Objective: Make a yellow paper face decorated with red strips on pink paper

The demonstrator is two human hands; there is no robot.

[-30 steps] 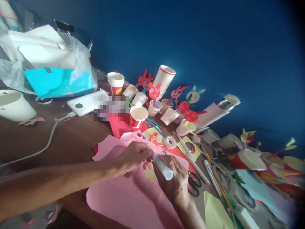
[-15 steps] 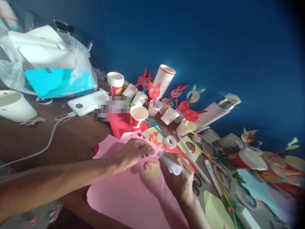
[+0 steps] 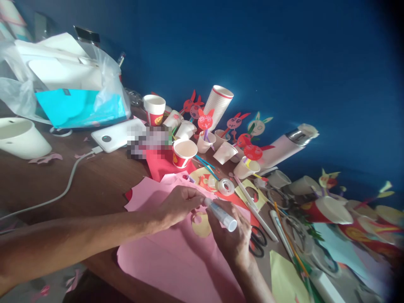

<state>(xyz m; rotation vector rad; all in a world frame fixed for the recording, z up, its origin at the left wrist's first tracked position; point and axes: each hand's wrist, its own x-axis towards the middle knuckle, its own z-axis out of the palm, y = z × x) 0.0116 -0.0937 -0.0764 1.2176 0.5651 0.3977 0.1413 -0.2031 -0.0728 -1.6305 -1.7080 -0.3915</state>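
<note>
My right hand (image 3: pixel 232 231) is closed round a translucent glue stick (image 3: pixel 222 216), tilted with its tip toward my left hand. The fingers of my left hand (image 3: pixel 181 205) are pinched together at that tip. Between them is a small pink paper piece, now mostly hidden. Just below the fingertips lies a yellow paper circle (image 3: pixel 205 227) with a small pink disc (image 3: pixel 198 218) on it. Both hands are over a large pink paper sheet (image 3: pixel 164 261). Black-handled scissors (image 3: pixel 259 242) lie beside my right wrist.
A tape roll (image 3: pixel 226 187) and a paper cup (image 3: pixel 184 153) stand beyond my hands. Several cups with red rabbit-like paper figures (image 3: pixel 205 120) line the blue wall. A white power bank (image 3: pixel 115 135) with a cable lies left; a tilted flask (image 3: pixel 285 147) is at right.
The glue stick and my right hand have shifted slightly left, bringing the tip to my left fingertips. The pink piece there is now covered, and more of the scissors' handles shows.
</note>
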